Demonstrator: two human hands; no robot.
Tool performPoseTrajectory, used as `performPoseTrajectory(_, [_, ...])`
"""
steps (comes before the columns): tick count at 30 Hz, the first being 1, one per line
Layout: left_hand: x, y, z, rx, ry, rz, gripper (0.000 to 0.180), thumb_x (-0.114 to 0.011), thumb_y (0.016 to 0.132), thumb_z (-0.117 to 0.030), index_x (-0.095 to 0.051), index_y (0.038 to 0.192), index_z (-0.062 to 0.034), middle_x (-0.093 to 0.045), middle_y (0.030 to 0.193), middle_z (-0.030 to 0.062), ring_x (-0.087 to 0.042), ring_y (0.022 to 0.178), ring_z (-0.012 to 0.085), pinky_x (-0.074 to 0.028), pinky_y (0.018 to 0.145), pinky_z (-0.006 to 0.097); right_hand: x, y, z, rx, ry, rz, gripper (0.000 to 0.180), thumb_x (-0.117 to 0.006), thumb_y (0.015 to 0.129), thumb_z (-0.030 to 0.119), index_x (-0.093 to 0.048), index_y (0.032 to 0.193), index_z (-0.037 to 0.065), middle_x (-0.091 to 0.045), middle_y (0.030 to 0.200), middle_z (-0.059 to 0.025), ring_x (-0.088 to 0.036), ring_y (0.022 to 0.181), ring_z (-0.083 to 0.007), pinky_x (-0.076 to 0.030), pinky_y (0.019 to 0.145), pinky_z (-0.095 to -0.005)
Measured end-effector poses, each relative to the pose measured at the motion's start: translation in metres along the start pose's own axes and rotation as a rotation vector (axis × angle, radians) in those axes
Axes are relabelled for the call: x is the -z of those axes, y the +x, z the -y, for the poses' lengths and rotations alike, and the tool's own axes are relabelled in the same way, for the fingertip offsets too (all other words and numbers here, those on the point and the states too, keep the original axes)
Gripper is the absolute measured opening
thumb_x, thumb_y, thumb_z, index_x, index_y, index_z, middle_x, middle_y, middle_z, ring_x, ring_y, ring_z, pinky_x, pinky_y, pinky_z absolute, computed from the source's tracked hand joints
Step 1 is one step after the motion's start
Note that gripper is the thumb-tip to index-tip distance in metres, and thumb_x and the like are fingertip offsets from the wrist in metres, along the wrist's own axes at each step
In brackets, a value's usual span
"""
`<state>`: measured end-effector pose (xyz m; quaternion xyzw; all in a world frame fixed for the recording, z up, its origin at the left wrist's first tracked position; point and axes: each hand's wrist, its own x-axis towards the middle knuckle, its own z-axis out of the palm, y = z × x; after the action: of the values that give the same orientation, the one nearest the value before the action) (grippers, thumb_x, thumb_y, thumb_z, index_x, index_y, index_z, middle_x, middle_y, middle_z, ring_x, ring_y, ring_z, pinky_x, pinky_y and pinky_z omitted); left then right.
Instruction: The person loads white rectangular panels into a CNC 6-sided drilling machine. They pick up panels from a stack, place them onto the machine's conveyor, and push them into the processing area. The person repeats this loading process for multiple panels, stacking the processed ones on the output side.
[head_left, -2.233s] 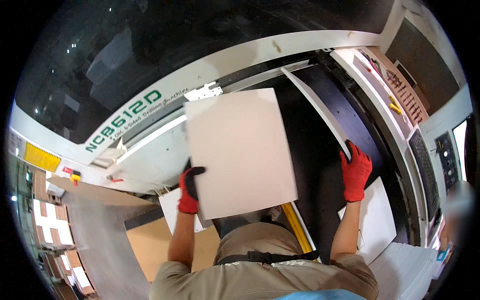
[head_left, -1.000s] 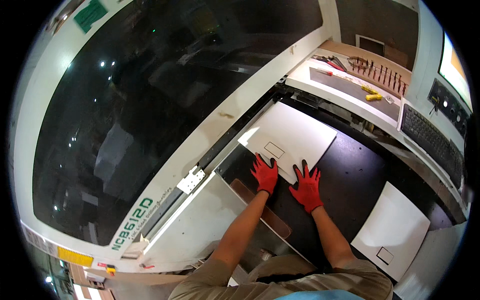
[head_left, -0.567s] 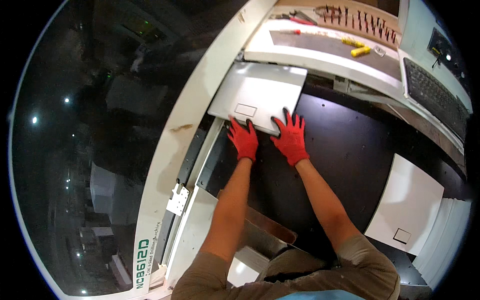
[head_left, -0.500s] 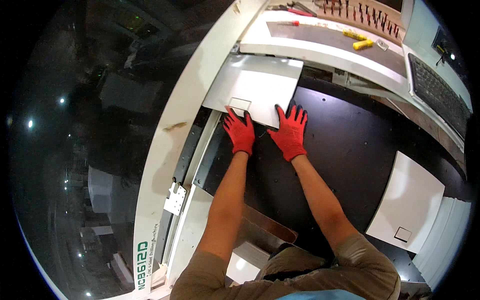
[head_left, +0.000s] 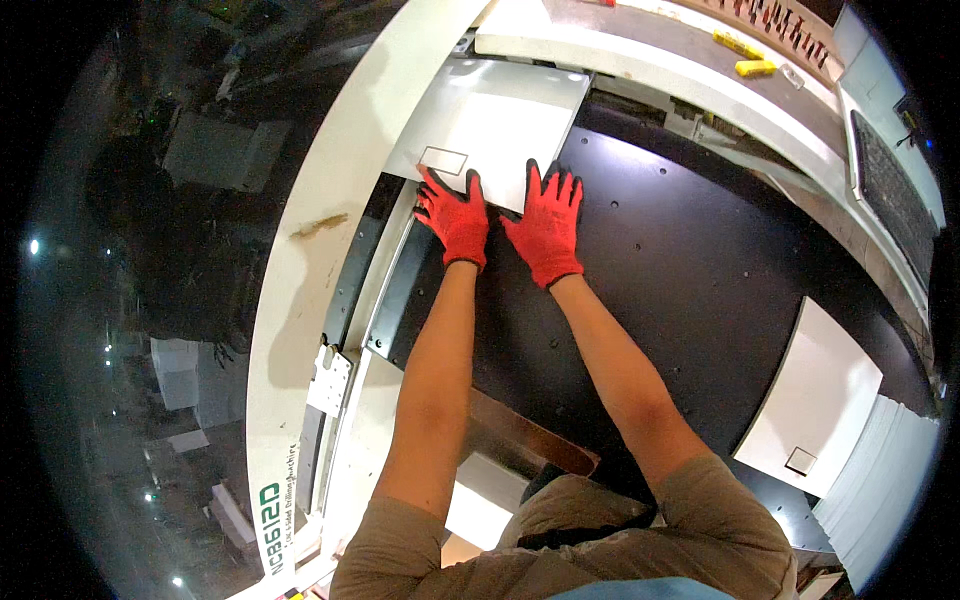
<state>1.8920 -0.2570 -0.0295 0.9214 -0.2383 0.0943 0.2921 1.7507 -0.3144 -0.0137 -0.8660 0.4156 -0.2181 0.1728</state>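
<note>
A flat white panel [head_left: 505,125] lies at the far left of the black work surface [head_left: 640,300], against the white machine's edge. A small outlined rectangle [head_left: 443,160] is marked near its front left. Both my hands wear red gloves with black fingertips. My left hand [head_left: 457,222], fingers apart, touches the panel's near edge just below that rectangle. At the panel's near right corner rests my right hand [head_left: 548,228], fingers spread and pointing away from me. Neither hand is wrapped round anything.
Another white panel [head_left: 815,400] with a small square mark lies at the right, beside a stack of pale sheets [head_left: 880,490]. A white machine beam [head_left: 300,250] curves along the left. Beyond the surface are a ledge with yellow objects [head_left: 755,68], a tool rack [head_left: 770,25] and a keyboard [head_left: 890,185].
The panel has slid away from me and slightly left across the black surface, with both hands moving along at its near edge. The whole view has also shifted.
</note>
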Motion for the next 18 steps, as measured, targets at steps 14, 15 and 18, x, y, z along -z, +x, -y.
performPoseTrajectory(14, [0.004,-0.004,0.001,0.014,0.036,0.033,0.116,-0.069,0.091,-0.064,-0.004,0.17,-0.0086,-0.04,0.158,0.0381,-0.032,0.152,0.0494,-0.013,0.125,0.065,-0.005,-0.001,0.004,-0.023,-0.005,-0.022,0.108,-0.086,0.077,0.05,-0.035,0.16,0.003,-0.046,0.153,-0.0318,-0.039,0.147,-0.0467,-0.022,0.126,-0.0582])
performPoseTrajectory(15, [0.007,-0.004,-0.002,0.023,0.053,0.044,0.119,-0.069,0.089,-0.065,-0.004,0.17,-0.0086,-0.041,0.157,0.039,-0.033,0.151,0.0501,-0.013,0.125,0.066,-0.004,-0.001,0.005,-0.027,0.015,-0.025,0.107,-0.086,0.077,0.049,-0.036,0.159,0.003,-0.046,0.153,-0.0315,-0.038,0.148,-0.0459,-0.022,0.126,-0.0573])
performPoseTrajectory(18, [0.017,-0.009,-0.006,0.036,-0.046,0.065,0.116,-0.07,0.089,-0.061,-0.006,0.17,-0.0083,-0.039,0.157,0.0395,-0.029,0.154,0.0503,-0.01,0.126,0.066,-0.003,0.0,0.006,-0.041,-0.012,-0.025,0.109,-0.087,0.076,0.05,-0.035,0.16,0.003,-0.046,0.154,-0.0312,-0.038,0.148,-0.0458,-0.022,0.126,-0.0569])
